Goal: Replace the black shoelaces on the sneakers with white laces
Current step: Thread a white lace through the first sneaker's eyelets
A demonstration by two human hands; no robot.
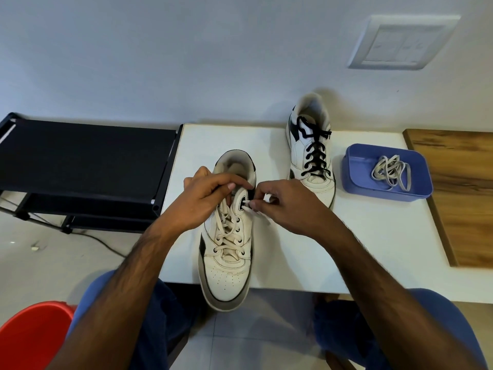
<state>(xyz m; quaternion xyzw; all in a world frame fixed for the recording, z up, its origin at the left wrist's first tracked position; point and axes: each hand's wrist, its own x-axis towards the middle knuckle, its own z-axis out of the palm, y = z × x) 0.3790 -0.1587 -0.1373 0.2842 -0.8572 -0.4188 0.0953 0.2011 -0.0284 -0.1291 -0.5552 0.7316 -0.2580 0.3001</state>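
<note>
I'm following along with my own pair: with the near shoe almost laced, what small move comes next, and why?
Probably pull the white lace end through the top eyelet on that side. The right hand pinches the lace tip right at that eyelet of the near white sneaker, the left hand steadies the collar, and the lower rows are already crossed.

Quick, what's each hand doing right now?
Left hand: grips the near sneaker's collar.
Right hand: pinches the white lace end at a top eyelet.
</note>
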